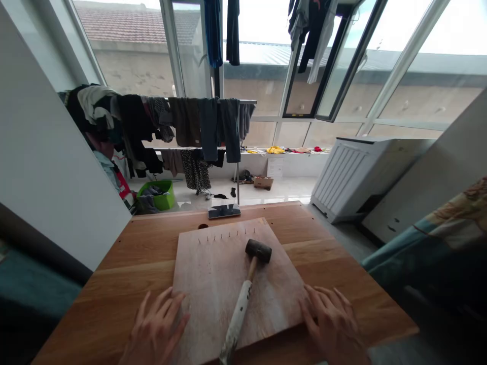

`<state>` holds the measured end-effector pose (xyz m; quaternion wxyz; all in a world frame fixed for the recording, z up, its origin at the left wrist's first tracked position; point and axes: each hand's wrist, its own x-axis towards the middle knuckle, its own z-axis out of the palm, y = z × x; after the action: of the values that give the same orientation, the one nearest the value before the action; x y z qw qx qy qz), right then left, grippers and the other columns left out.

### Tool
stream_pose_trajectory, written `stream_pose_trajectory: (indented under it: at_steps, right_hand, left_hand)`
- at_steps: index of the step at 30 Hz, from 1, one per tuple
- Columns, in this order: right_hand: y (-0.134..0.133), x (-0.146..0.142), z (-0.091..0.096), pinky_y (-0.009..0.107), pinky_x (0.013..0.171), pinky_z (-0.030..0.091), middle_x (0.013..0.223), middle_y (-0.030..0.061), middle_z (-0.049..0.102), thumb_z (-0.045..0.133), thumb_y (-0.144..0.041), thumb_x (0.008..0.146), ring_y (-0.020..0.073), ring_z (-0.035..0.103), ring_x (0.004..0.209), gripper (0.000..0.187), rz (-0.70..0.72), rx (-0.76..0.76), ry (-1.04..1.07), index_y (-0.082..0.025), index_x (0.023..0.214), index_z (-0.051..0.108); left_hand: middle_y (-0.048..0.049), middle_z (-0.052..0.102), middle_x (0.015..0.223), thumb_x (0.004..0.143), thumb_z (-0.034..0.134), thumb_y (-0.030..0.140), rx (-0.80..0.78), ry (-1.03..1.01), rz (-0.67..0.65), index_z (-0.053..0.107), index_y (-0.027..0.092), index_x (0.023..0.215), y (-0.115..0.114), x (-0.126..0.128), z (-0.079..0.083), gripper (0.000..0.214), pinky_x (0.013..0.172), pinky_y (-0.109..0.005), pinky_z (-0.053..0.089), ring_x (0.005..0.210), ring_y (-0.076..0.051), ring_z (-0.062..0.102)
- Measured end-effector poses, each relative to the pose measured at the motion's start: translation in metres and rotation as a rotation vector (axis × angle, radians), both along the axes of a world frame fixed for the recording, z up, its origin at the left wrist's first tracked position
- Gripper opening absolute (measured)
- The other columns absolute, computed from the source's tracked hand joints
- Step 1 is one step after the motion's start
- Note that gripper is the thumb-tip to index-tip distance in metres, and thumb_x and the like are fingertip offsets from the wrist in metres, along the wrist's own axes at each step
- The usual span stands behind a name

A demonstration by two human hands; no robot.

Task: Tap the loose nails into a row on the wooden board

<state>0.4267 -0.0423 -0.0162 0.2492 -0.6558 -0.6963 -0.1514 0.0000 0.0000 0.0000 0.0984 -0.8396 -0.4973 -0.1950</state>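
Note:
A pale wooden board (213, 274) lies on a brown wooden table (125, 263). A row of several small nails (222, 236) stands along the board's far edge. A mallet (245, 289) with a black head and a white, worn handle rests diagonally on the board, its head pointing away from me. My left hand (158, 327) lies flat with spread fingers on the board's near left corner. At the board's near right edge my right hand (333, 324) rests flat, fingers stretched out. Neither hand holds anything, and neither touches the mallet.
A dark phone (224, 211) lies at the table's far edge, beside a small hole (203, 226). Beyond stand a laundry rack with hanging clothes (198, 126), a green basin (158, 194), a white slatted cabinet (353, 172) and large windows. White panels flank both sides.

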Motion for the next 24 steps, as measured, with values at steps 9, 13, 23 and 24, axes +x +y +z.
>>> stream_pose_trajectory:
  at_steps: [9,13,23,24]
  right_hand:
    - [0.052,-0.092,0.058,0.038,0.095,0.053,0.135,0.0052,0.063,0.05,0.007,0.082,0.0254,0.061,0.116,0.063,0.628,-0.158,-0.118,-0.029,0.131,0.063]
    - [0.063,-0.093,0.073,0.035,0.088,0.054,0.114,0.0045,0.071,0.06,0.0,0.087,0.0238,0.064,0.101,0.043,0.725,-0.218,-0.117,-0.027,0.118,0.068]
    - [0.09,-0.071,0.076,0.036,0.087,0.05,0.108,0.008,0.069,0.052,0.005,0.085,0.0251,0.061,0.1,0.041,0.546,-0.502,-0.185,-0.021,0.111,0.069]
    - [0.094,-0.071,0.081,0.036,0.087,0.049,0.106,0.0071,0.069,0.052,0.006,0.084,0.0246,0.061,0.1,0.043,0.557,-0.534,-0.181,-0.022,0.11,0.069]
  left_hand:
    - [-0.0045,0.073,0.111,0.096,0.055,0.033,-0.119,-0.14,0.055,0.066,0.027,0.116,0.022,0.014,0.018,0.024,0.094,-0.043,0.053,0.105,-0.026,0.069]
    - [-0.0057,0.071,0.112,0.097,0.05,0.03,-0.227,-0.328,0.079,0.064,0.025,0.117,0.059,0.022,0.028,0.025,0.089,-0.038,0.056,0.103,-0.024,0.069]
    - [-0.0048,0.075,0.104,0.087,0.058,0.036,-0.418,-0.632,-0.02,0.063,0.021,0.117,0.159,0.042,0.024,0.033,0.07,-0.031,0.057,0.068,-0.016,0.066]
    - [-0.0043,0.077,0.102,0.087,0.058,0.036,-0.442,-0.641,-0.034,0.064,0.022,0.117,0.164,0.042,0.024,0.033,0.069,-0.03,0.057,0.068,-0.016,0.067]
